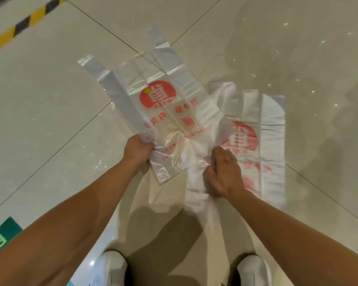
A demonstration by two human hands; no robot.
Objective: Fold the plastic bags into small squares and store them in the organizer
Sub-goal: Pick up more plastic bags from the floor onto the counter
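Two printed plastic bags (pixel 165 104) (pixel 262 141), two hands (pixel 137 149) (pixel 223 172), two white shoes (pixel 112 267) (pixel 253 269).

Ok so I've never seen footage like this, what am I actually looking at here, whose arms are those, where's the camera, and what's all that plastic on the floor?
There is no machine here: the camera sits on a person's head and looks down, so you see their own bare arms and white shoes. They work on a glossy tiled floor. The left hand grips the edge of a clear plastic bag printed with a red logo, spread out with its handles pointing away. The right hand rests on a second bag of the same kind, lying beside and partly under the first. Neither is folded yet. Yellow-black tape crosses the top left corner; no organizer shows.
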